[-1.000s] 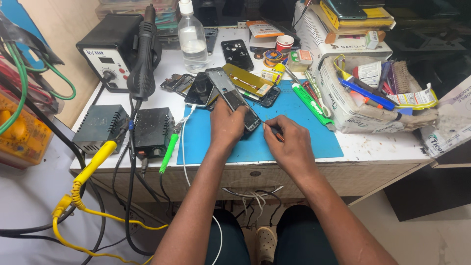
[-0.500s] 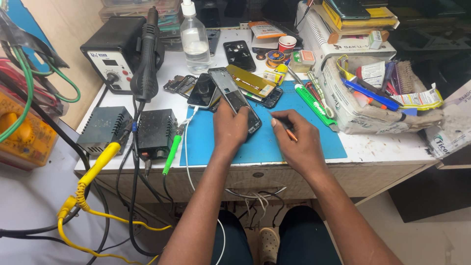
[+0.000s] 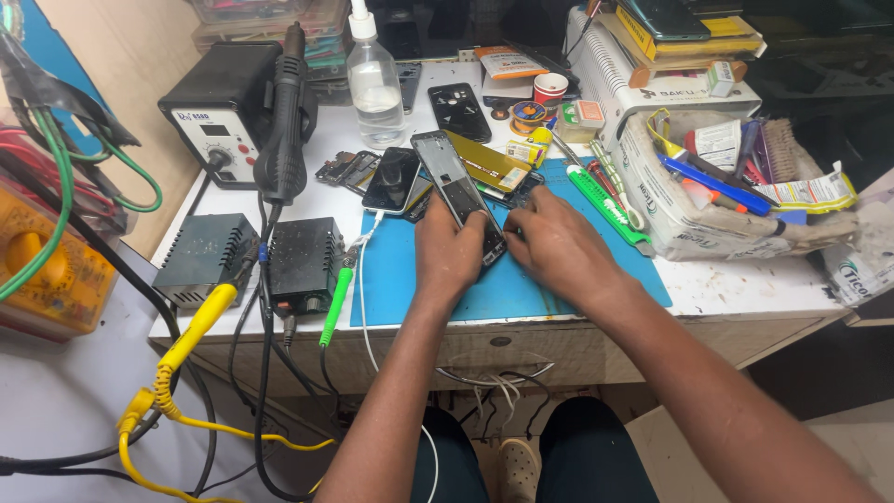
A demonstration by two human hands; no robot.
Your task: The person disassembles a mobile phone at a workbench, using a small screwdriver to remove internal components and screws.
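Two hands on phone frame | long axis up-left

Item one: my left hand is covering the near end of the opened phone, so I am not seeing that part. Item two: my right hand is hiding whatever its fingertips are touching. Item three: the yellow multimeter is running off the left edge. Item four: the carton contents are blurring into clutter.
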